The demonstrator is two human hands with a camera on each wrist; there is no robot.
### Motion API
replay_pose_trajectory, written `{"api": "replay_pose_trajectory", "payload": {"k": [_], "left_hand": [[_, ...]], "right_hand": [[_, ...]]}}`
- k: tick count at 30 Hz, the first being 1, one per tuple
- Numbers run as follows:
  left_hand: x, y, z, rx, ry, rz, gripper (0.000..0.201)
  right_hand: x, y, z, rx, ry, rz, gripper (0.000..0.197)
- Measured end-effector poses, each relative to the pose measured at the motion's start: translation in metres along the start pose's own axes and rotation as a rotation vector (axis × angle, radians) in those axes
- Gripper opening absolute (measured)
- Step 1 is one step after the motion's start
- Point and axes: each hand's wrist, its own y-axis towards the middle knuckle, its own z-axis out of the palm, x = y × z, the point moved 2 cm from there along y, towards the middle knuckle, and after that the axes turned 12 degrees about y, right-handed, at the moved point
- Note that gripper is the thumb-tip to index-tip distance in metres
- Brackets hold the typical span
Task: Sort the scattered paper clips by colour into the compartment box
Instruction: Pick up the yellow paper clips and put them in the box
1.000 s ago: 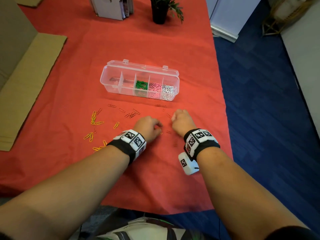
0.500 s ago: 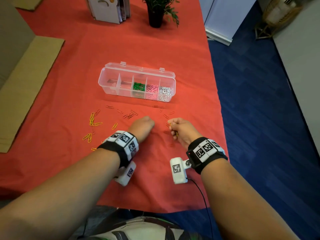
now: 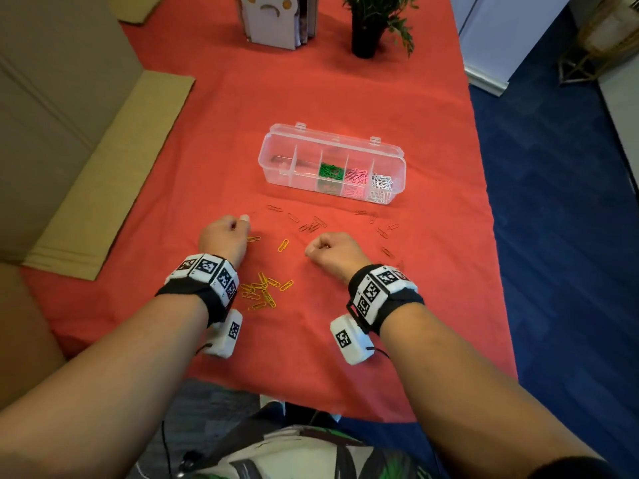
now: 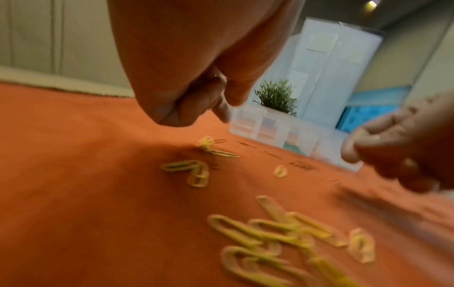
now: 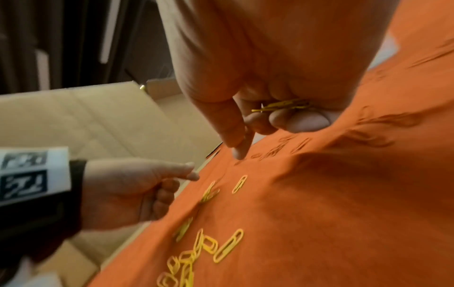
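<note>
The right hand [image 5: 275, 81] was curled into a fist around a few yellow clips [image 5: 285, 105], its forefinger pointing down at the cloth. The left hand [image 3: 224, 238] was curled too; whether it held anything could not be told. Loose yellow clips [image 3: 264, 292] lay in a heap at about 5 o'clock from the left hand, between the wrists, with darker clips [image 3: 313, 224] scattered at 12 o'clock from the right hand. The box [image 3: 276, 146] stood beyond them, green, pink and white clips in its three right-hand compartments. Clips are light, stiff and slippery; I judged each best pinched by its edges off the soft red cloth [image 3: 345, 98].
</note>
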Motion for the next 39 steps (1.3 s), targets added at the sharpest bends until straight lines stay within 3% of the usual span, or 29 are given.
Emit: {"api": "replay_pose_trajectory", "payload": {"k": [4, 11, 17, 20, 22, 26, 30, 32, 35, 39], "left_hand": [[0.01, 0.008, -0.005, -0.009, 0.187, 0.082, 0.032], [0.013, 0.024, -0.001, 0.021, 0.389, 0.19, 0.037], [0.012, 0.032, 0.006, 0.035, 0.428, 0.214, 0.026], [0.011, 0.03, 0.007, 0.046, 0.361, 0.19, 0.023], [0.013, 0.03, 0.005, 0.051, 0.254, 0.146, 0.019], [0.019, 0.03, 0.001, 0.194, -0.171, -0.068, 0.012], [0.015, 0.016, -0.007, 0.373, -0.774, -0.329, 0.023], [0.013, 0.009, -0.011, 0.456, -0.865, -0.365, 0.026], [0.019, 0.01, -0.01, 0.445, -0.609, -0.328, 0.023], [0.027, 0.007, -0.011, 0.326, 0.252, -0.041, 0.024]], "right_hand": [[0.015, 0.011, 0.022, -0.017, -0.355, -0.158, 0.017], [0.02, 0.015, 0.051, -0.103, -0.712, -0.366, 0.03], [0.017, 0.014, 0.057, -0.09, -0.824, -0.429, 0.028], [0.011, 0.017, 0.055, -0.067, -0.806, -0.392, 0.021], [0.008, 0.022, 0.049, -0.022, -0.635, -0.286, 0.018], [0.006, 0.021, 0.036, 0.003, 0.001, -0.012, 0.019], [0.006, 0.007, 0.032, 0.08, 0.682, 0.196, 0.029], [0.007, 0.002, 0.031, 0.1, 0.816, 0.248, 0.024], [0.006, -0.001, 0.036, 0.111, 0.369, 0.167, 0.022], [0.003, -0.009, 0.049, 0.154, -0.356, -0.103, 0.007]]}}
